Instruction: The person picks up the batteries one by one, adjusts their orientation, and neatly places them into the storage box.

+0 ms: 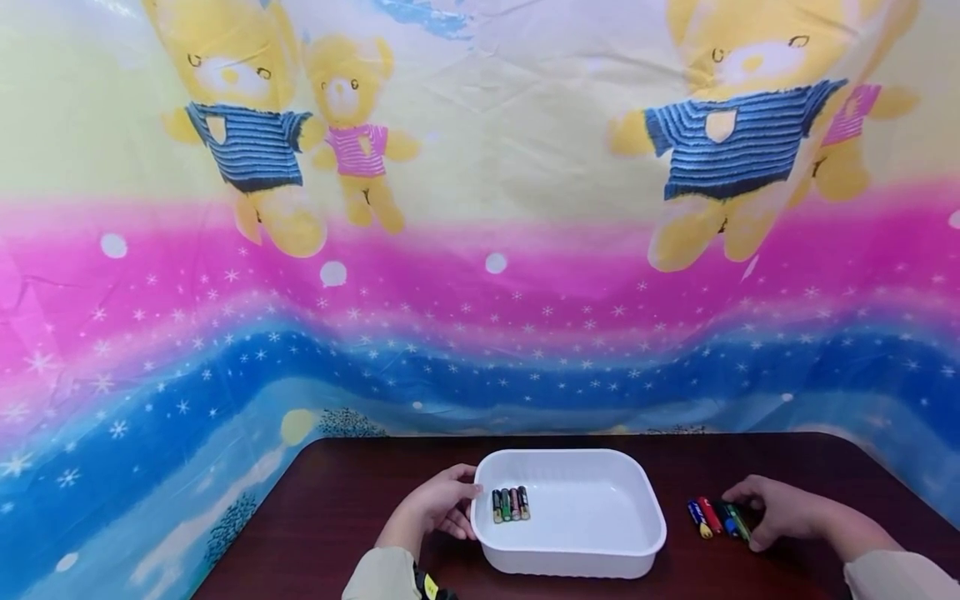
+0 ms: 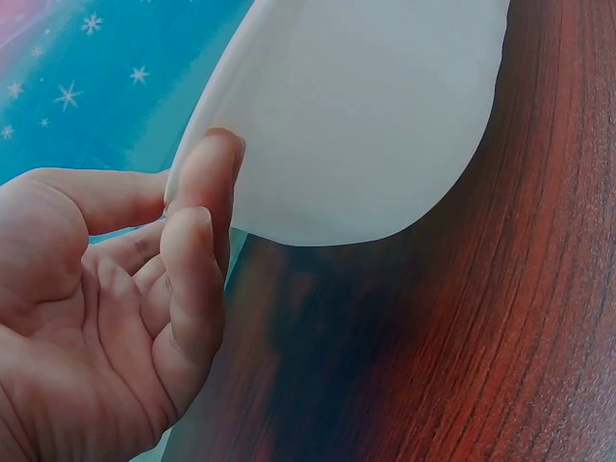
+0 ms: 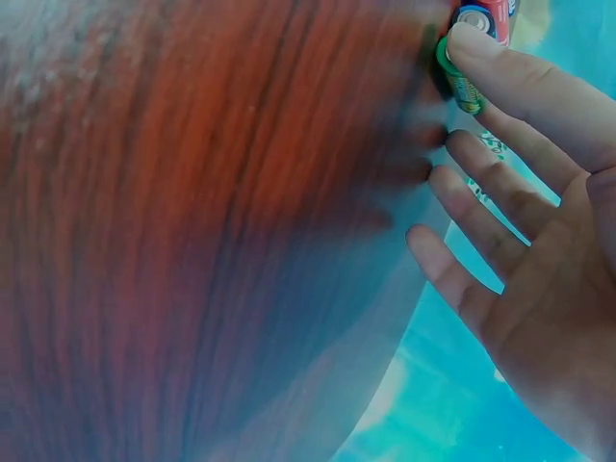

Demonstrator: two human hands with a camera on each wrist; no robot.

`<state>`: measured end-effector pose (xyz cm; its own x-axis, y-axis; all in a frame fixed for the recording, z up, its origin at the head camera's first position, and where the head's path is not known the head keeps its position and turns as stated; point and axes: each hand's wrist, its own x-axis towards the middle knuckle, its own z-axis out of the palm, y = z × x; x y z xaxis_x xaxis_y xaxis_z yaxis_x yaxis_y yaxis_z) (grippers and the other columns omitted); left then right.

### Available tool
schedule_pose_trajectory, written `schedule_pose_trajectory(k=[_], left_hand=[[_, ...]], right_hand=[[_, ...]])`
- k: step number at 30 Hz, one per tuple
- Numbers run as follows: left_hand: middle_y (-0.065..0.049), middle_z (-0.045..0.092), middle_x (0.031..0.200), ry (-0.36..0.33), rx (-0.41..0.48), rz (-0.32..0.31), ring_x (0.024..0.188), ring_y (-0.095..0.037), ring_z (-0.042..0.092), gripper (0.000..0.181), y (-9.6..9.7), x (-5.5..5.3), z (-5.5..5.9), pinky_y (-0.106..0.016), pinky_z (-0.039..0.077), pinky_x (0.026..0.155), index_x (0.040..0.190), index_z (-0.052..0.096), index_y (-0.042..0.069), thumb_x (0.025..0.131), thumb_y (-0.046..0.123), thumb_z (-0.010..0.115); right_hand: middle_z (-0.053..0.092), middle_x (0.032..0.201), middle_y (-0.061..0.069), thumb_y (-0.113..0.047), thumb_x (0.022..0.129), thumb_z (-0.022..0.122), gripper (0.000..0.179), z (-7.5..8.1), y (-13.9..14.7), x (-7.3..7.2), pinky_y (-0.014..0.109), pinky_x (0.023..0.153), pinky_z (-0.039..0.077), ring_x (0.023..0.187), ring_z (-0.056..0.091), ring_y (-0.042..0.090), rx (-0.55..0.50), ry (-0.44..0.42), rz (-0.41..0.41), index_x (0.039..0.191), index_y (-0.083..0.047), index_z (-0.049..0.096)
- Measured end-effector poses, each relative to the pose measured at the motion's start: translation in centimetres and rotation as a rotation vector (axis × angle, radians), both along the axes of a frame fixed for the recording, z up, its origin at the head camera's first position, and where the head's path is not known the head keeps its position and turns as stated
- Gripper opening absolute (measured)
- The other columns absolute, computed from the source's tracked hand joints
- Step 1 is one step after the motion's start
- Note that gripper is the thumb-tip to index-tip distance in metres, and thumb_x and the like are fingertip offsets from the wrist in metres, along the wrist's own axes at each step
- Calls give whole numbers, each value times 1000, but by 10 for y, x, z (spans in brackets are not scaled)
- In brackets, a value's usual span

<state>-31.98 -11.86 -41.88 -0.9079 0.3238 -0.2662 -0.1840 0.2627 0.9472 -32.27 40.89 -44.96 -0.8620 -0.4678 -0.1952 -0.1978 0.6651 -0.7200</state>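
Observation:
A white plastic basin [image 1: 570,562] stands on the table, with a row of several small batteries [image 1: 511,505] inside it at the left. My left hand [image 1: 442,502] holds the basin's left rim, thumb over the edge and fingers against the outer wall [image 2: 337,125]. To the right of the basin lies a second row of batteries, among them a blue one [image 1: 698,517] and a red one [image 1: 710,516]. My right hand [image 1: 783,510] pinches the green battery [image 3: 464,85] at the row's right end between thumb and index finger. Its other fingers are spread.
The dark red-brown wooden table [image 1: 337,492] has rounded far corners. Behind it hangs a cloth [image 1: 495,358] printed with bears and snowflakes. A black item with a yellow mark [image 1: 429,586] shows at my left wrist.

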Motion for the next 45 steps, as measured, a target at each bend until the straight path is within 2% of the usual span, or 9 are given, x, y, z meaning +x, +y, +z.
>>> schedule_pose_trajectory(k=[2,5,8,19,29,36,39,42,45], left_hand=[[-19,57,70,2,1,1,43,-17,58,45,0,0,0,-25,51,41,135,37,4,94,16,51],[-19,58,71,3,-4,4,43,-17,58,45,-1,1,0,-25,51,41,135,37,5,94,17,52],[-20,58,71,2,-8,6,43,-17,58,45,-1,1,0,-25,52,42,135,37,5,94,17,52],[-18,57,69,3,-6,3,43,-16,58,45,0,1,0,-25,51,41,135,37,5,94,17,52],[-19,58,71,-2,-2,2,43,-16,58,46,-1,1,2,-26,52,42,135,36,4,94,17,52],[-20,58,72,3,4,-3,43,-17,58,47,-1,0,0,-25,51,42,136,35,4,94,17,52],[-20,58,72,5,6,-4,43,-17,58,47,-1,0,-1,-25,51,42,136,35,4,94,17,52],[-20,58,72,6,4,-4,44,-17,58,47,-1,0,-1,-25,52,42,136,35,4,94,17,52],[-20,59,72,10,4,-6,43,-17,58,47,-1,0,-1,-25,52,42,136,35,4,94,17,52]], right_hand=[[46,113,15,-9,68,79,55,-28,22,-20,36,74,50,100,49,35,-13,-8,9,118,-3,57],[43,117,14,-14,68,80,56,-66,52,-49,36,73,49,102,47,38,-31,-19,18,119,-11,58],[41,117,15,-12,67,81,56,-83,63,-60,39,73,49,103,44,44,-66,-17,13,119,-12,59],[42,116,12,-18,63,83,57,-77,55,-52,33,72,47,101,44,37,-36,13,-7,115,-15,62],[43,113,4,-19,64,82,56,-69,48,-45,26,69,47,98,46,28,-15,40,-13,116,-15,62],[42,114,11,-22,60,85,58,-72,49,-48,37,72,45,99,44,35,-7,34,-35,114,-14,62],[42,114,12,-24,60,85,58,-73,50,-48,36,72,46,98,44,35,-4,41,-24,113,-15,63],[43,112,9,-25,61,85,56,-65,45,-42,32,71,45,97,44,31,6,49,-20,112,-14,63],[44,110,7,-22,65,82,53,-45,29,-26,27,71,45,95,45,26,21,65,1,113,-10,62]])
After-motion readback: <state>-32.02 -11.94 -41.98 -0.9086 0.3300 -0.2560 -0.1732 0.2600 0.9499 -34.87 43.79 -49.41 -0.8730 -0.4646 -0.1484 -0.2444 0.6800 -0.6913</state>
